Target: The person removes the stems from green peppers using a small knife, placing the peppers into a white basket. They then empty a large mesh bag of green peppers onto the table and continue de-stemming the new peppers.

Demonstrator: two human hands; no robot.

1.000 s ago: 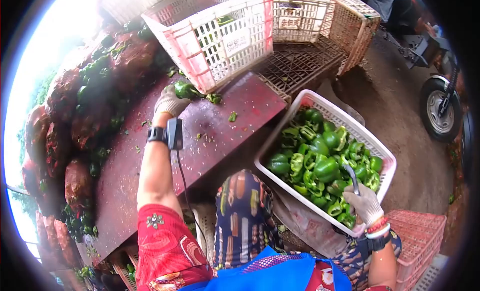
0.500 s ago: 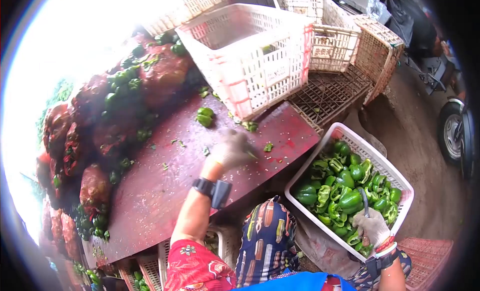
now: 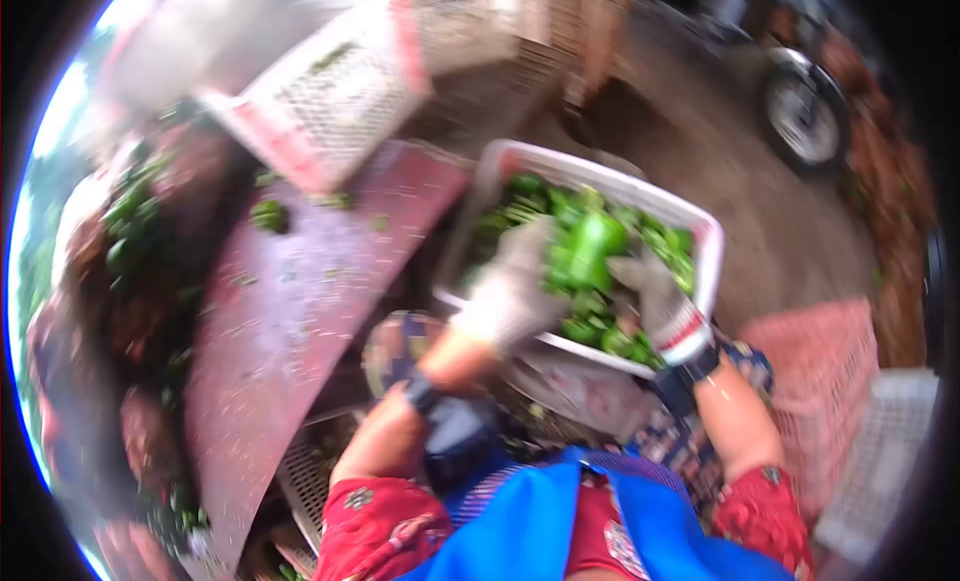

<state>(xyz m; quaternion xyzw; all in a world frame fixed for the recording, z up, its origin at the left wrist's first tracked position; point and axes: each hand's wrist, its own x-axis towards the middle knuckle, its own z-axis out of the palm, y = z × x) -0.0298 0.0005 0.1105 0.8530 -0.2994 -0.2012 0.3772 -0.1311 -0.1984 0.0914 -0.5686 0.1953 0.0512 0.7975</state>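
Observation:
A large green pepper (image 3: 597, 246) is between my two gloved hands, over a white crate (image 3: 712, 243) of green peppers. My left hand (image 3: 515, 286) is at the pepper's left side, blurred by motion, so its fingers are hard to make out. On the pepper's right side is my right hand (image 3: 652, 293), closed, with something dark and thin at its fingers that I cannot identify. Other peppers, some of them cut, lie below and around both hands.
Left of the crate slopes a reddish board (image 3: 290, 291) with a green pepper (image 3: 269, 216) and scraps. Behind stands a white basket (image 3: 340, 91). Filled sacks (image 3: 150, 431) are at far left. A pink crate (image 3: 815, 391) sits at right, below a wheel (image 3: 805, 116).
The view has turned right. My left hand has moved from over the board to the crate. My right hand has come up beside a large pepper. The curved tool no longer shows clearly.

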